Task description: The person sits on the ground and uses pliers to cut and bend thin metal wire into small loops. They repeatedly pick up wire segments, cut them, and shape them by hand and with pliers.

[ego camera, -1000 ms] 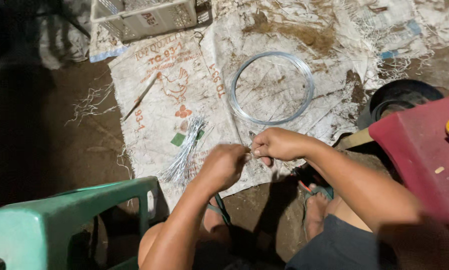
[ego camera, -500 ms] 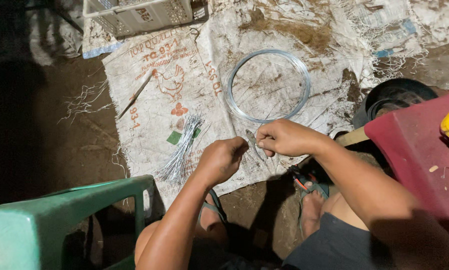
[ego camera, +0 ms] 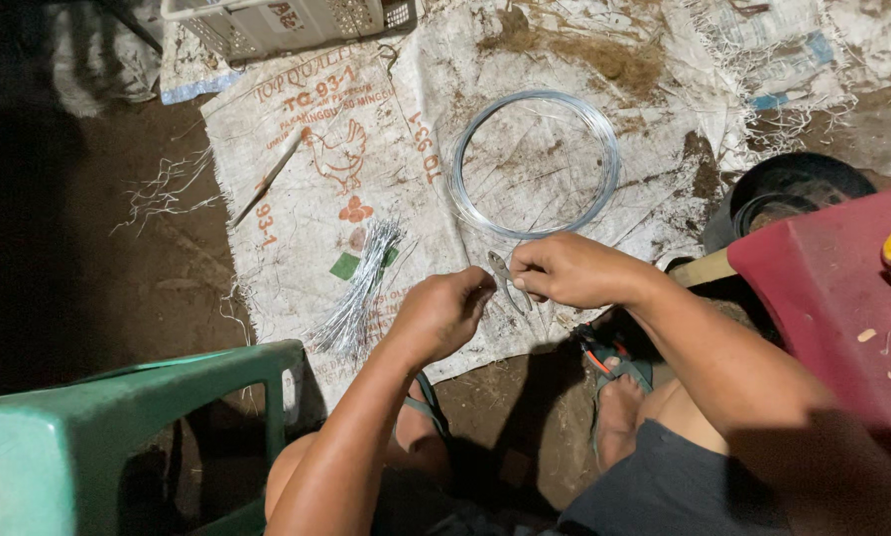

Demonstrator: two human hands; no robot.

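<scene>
Gripping pliers [ego camera: 506,281] in my right hand [ego camera: 565,270], left hand [ego camera: 444,313] pinched at their tip; bundle of cut wires [ego camera: 356,293] done, wire coil [ego camera: 535,164] mostly uncut.

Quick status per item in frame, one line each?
Left hand: closed, meeting the pliers.
Right hand: gripping small metal pliers, jaws pointing up.
Round coil of silver wire: wound, flat on white woven sack.
Bundle of cut silver wire lengths: loose, lying on sack.
Green plastic stool: upright.
</scene>
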